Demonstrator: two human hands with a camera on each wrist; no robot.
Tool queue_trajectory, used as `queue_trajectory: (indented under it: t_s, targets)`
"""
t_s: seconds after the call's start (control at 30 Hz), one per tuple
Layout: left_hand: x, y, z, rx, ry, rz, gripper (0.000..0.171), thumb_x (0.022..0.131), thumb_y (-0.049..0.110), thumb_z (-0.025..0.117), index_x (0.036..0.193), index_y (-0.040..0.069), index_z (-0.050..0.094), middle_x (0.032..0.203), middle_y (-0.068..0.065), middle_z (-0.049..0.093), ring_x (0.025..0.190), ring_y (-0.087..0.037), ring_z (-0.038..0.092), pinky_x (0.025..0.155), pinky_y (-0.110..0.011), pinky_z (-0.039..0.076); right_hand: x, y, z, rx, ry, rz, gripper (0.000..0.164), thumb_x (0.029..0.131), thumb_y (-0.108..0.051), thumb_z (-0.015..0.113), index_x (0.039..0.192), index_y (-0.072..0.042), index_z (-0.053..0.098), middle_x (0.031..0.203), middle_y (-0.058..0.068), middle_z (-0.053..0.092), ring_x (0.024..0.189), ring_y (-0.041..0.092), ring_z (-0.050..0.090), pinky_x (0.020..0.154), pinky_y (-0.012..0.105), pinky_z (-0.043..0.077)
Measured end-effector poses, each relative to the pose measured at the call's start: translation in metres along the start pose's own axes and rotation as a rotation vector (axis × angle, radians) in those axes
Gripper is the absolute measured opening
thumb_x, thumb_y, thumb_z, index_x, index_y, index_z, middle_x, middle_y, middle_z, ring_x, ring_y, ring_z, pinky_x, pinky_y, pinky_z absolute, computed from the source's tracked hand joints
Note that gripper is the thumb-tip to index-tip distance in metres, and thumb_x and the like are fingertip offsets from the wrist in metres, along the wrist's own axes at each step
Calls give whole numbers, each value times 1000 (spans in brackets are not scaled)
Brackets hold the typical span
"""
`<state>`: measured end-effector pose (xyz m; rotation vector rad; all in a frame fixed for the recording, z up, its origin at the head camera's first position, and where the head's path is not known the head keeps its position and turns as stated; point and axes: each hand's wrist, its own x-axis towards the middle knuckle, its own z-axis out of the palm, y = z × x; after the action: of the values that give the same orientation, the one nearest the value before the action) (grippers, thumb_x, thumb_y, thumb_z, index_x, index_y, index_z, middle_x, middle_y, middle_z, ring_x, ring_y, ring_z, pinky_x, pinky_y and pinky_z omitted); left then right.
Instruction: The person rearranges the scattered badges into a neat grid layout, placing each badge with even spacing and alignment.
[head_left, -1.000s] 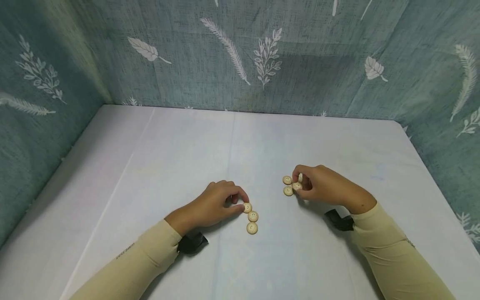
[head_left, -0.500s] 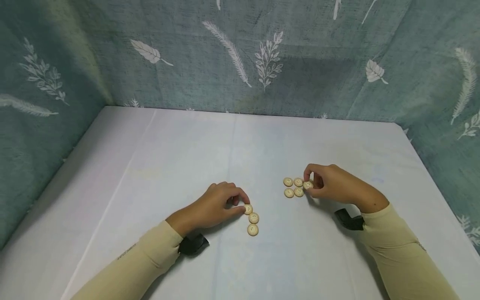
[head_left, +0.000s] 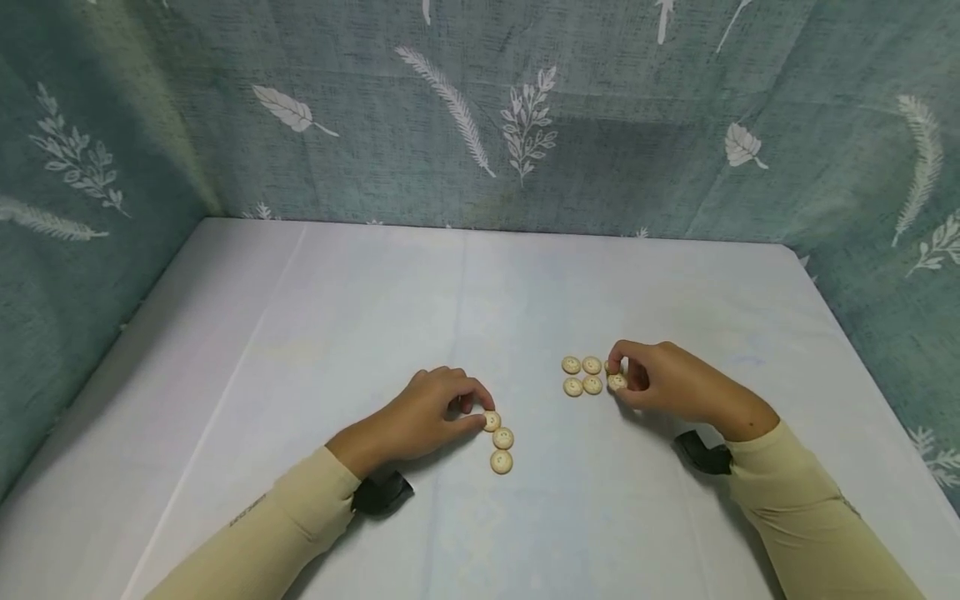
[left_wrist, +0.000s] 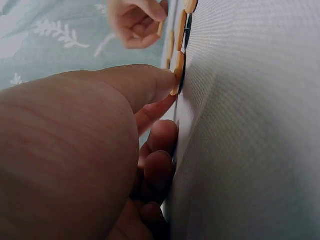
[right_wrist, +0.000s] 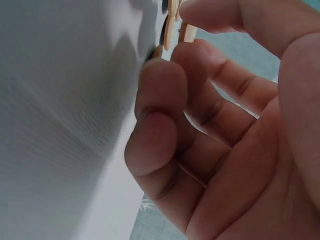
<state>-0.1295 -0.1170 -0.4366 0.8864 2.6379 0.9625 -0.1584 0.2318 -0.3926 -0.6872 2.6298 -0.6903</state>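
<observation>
My left hand [head_left: 427, 417] pinches a round pale wooden button [head_left: 492, 421] between thumb and forefinger. Below it on the table two more buttons, an upper one [head_left: 503, 437] and a lower one [head_left: 501, 462], continue a short bent column. Over on the right, my right hand [head_left: 667, 383] pinches another wooden button [head_left: 617, 382], seen edge-on in the right wrist view. Its forefinger partly covers a button [head_left: 609, 367] just behind. Left of these, several buttons lie in two short rows, the back one starting with a button [head_left: 571, 365], the front one with another [head_left: 573, 387].
A white cloth [head_left: 337, 317] covers the table. Green leaf-patterned fabric [head_left: 630, 142] hangs along the back and both sides. Each wrist carries a dark camera, one on the left [head_left: 382, 493] and one on the right [head_left: 703, 454].
My right hand has shifted right, leaving buttons in the two rows. Since half a second ago it has let go of the back-row button and pinches another in front. My left hand keeps its pinch.
</observation>
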Motion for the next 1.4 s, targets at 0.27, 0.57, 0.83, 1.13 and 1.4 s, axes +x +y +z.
queue_trajectory:
  t_s: [0.27, 0.57, 0.83, 1.13, 1.4]
  targets:
    - [1, 2, -2, 16, 6, 9, 12, 92, 30, 73, 102, 32, 69, 82, 14, 52, 80, -6, 46, 81, -34, 30, 0, 0, 3, -51, -2, -21, 20, 87, -7, 70, 104, -14, 61, 67, -8, 53, 59, 4, 46, 56, 23, 40]
    - [-8, -5, -5, 12, -8, 26, 11, 92, 29, 73, 102, 31, 69, 82, 14, 52, 80, -6, 46, 80, -34, 30, -2, -11, 12, -63, 4, 18, 24, 84, -3, 69, 104, -14, 61, 68, -8, 52, 61, 5, 46, 57, 23, 39]
    - [-18, -15, -10, 1, -44, 55, 11, 93, 30, 73, 103, 32, 69, 82, 15, 52, 80, -5, 46, 80, -33, 29, -9, -26, 26, -51, 13, 59, 24, 85, -4, 68, 105, -14, 61, 69, -7, 53, 62, 6, 47, 58, 23, 40]
    - [-21, -18, -10, 4, -40, 72, 11, 93, 30, 72, 103, 32, 69, 82, 14, 52, 80, -5, 46, 81, -34, 29, -10, -29, 30, -55, 32, 59, 24, 85, -4, 68, 105, -14, 61, 69, -7, 53, 62, 5, 46, 58, 23, 40]
    - [-21, -18, -9, 10, -29, 83, 12, 91, 31, 74, 102, 31, 69, 83, 13, 52, 80, -6, 46, 81, -34, 30, -11, -30, 32, -52, 33, 69, 25, 84, -4, 68, 106, -14, 61, 69, -7, 53, 61, 6, 46, 57, 24, 39]
